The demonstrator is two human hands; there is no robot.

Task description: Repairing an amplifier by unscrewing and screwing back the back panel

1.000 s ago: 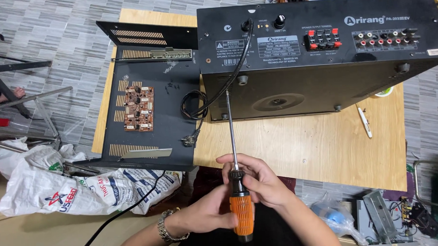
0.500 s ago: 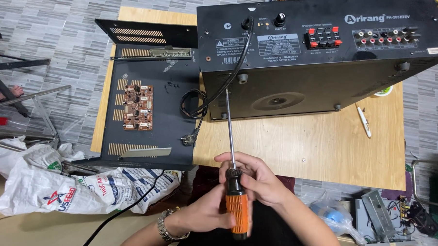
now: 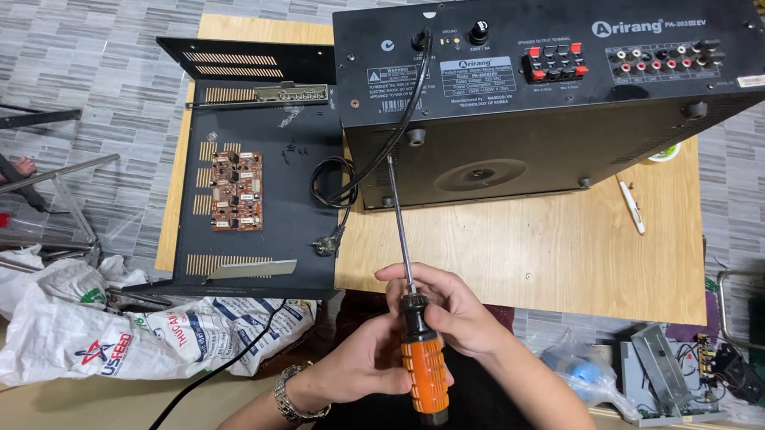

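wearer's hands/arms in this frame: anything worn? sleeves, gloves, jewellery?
Both hands bare, no gloves. The left hand has a silver metal link bracelet at the wrist. The right hand shows nothing worn at hand or wrist. Both forearms are bare as far as the view shows; no sleeves, rings or markings visible.

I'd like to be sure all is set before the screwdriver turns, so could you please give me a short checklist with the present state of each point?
1. Both hands on the tool: left hand grips the orange handle of the screwdriver, right hand steadies the shaft by the collar. Ok.
2. Tip seated in a screw on the black amplifier: too small to see. Cannot tell.
3. Power cord clear of the shaft: it runs right beside the tip. Not ok.
4. Amplifier resting flat on the wooden table: ok.
5. Removed cover panel set aside, left: ok.
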